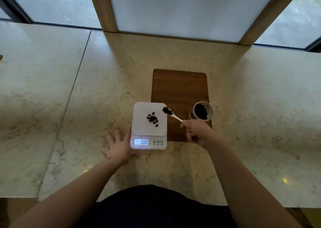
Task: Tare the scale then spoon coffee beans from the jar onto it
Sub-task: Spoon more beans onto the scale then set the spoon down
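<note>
While your left hand [119, 145] lies spread flat on the table [251, 106] touching the scale [149, 125], your right hand [197, 132] pinches the spoon [171, 114], loaded w/ beans, over the platform's right edge. Some coffee beans [152, 119] already on it; jar [202, 111] sits just right, on the board [179, 87]. You're mid-spooning, I'd say. Next: bring spoon inward, tip gently so nothing rolls off.

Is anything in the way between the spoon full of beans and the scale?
Nothing visible. The spoon, held by the right hand, hovers at the right edge of the scale. Only earlier beans lie there; the left hand rests beside it.
</note>
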